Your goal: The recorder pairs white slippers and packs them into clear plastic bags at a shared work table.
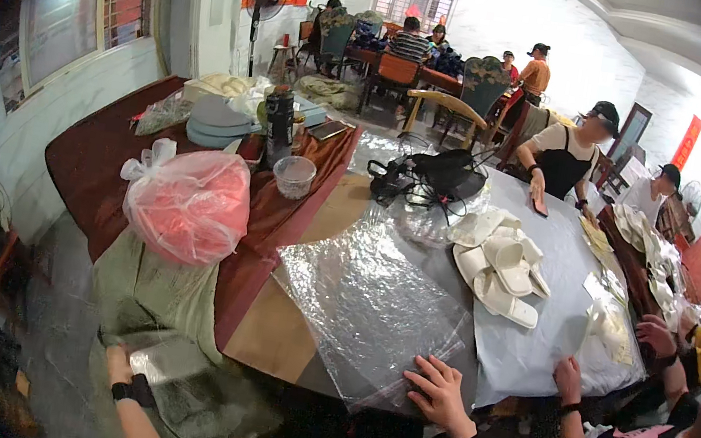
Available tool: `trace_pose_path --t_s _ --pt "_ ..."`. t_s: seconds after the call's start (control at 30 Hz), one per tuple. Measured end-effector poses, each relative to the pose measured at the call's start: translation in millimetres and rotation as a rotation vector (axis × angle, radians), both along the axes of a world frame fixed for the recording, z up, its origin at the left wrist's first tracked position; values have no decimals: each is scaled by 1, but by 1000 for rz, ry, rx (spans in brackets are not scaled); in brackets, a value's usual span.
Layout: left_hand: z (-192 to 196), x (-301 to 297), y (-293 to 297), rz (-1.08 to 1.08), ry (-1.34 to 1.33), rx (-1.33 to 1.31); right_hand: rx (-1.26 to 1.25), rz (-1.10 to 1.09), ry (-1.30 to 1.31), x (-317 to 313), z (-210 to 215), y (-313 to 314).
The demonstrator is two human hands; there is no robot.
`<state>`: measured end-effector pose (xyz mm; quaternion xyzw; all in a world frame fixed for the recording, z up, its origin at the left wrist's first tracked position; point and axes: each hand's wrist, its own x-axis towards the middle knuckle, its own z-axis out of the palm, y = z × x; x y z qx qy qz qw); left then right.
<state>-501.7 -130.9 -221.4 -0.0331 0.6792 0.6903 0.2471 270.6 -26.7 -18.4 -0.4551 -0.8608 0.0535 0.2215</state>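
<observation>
My left hand [118, 364] is low at the left, its fingers closed at the rim of a pale green woven sack [153, 281] that hangs at the table's near edge. Inside the sack's mouth shows a shiny clear plastic package [156, 362]. Fingers spread, my right hand [436, 391] lies flat on the near corner of a stack of clear plastic bags [365, 306] on the table. Just beyond it to the right is a heap of cream slippers [505, 268].
A knotted bag of pink items [187, 201] sits at the left, near a clear tub [294, 175] and a dark bottle [279, 124]. Black straps [432, 177] lie at mid-table. Co-workers stand along the right side; one's hand [567, 377] rests at the grey sheet's edge [518, 368].
</observation>
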Motion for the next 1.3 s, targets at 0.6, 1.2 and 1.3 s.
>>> trace_pose_path --t_s 0.6,1.2,1.3 --pt "-86 5 -106 31 543 -566 -185 12 -4 -9 11 4" --pt "35 43 32 -48 1175 -389 -197 -68 -108 -18 23 1" --pt "-29 78 37 -576 918 -856 -182 -51 -119 -12 18 2"
